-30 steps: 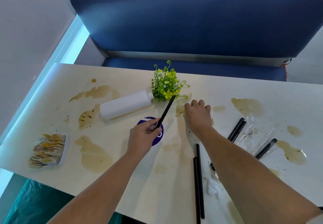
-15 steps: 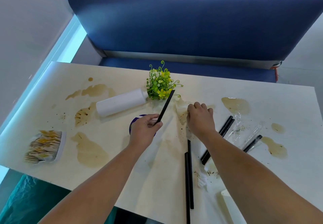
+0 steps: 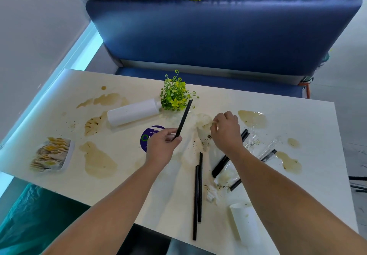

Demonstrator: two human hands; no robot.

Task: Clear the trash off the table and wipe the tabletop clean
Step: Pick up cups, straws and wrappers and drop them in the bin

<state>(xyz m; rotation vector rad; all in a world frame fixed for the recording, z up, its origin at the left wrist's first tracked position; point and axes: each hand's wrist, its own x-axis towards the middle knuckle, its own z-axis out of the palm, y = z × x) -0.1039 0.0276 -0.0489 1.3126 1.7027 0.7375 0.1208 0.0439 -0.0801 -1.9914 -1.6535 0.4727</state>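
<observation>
Hands at work over the middle of the table [image 3: 228, 99]. Clamping the lower end of a black straw [image 3: 183, 118] between thumb and curled fingers of the left hand [image 3: 162, 145], tip tilted up toward twelve o'clock. Pinching a soggy wrapper [image 3: 203, 133] with the closed fingertips of the right hand [image 3: 225, 131], just off centre toward one o'clock. Looks like a peel-off from the wet top.

Best to peel slowly from the edge, keep it low and bunch it into the palm, so nothing drips onto dry surface. Keep the straw tip away from the flowers, then gather the loose straws into that same left grip.

Counting now, big to small:
- one table
- brown spills [image 3: 99, 161]: six at least, spread from nine round to four o'clock
- one white bottle [image 3: 132, 112], on its side at ten
- one tray [image 3: 70, 153] of packets at eight
- one paper cup [image 3: 245, 223], tipped over at five
- one plant [image 3: 174, 95] at twelve
- one purple disc [image 3: 148, 135] beside the left hand
- six black straws, probably: one held, two at six, two at three, one in a clear sleeve [image 3: 273, 145] at four
- white scraps [image 3: 211, 195] at five — too small to count
</observation>
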